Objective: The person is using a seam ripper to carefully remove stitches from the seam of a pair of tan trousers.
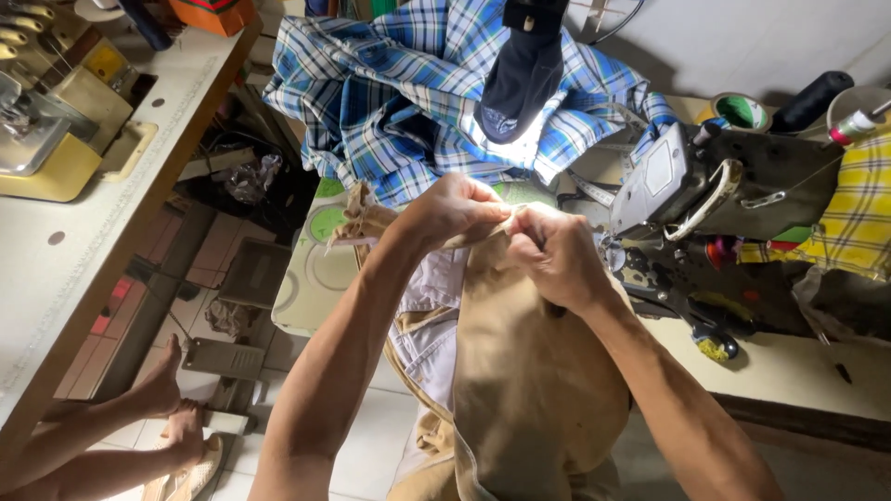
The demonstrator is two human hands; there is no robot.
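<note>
Both hands pinch the top edge of a tan garment (529,371).

The left hand (452,210) and right hand (554,255) grasp its folded seam between clenched fingertips (knuckles almost touching); just beyond the fingers lies a blue plaid cloth (399,102), a sewing machine (733,186) beside the right fingers.

Much hidden behind hands and glare

The fingertips of the left hand (455,211) and right hand (554,255) sink into the tan trousers (534,371), so each grip's hold is unclear; the trousers run off the bottom edge; lamp glare whitens the plaid cloth (408,102); the sewing machine's (733,186) needle is hidden
</note>
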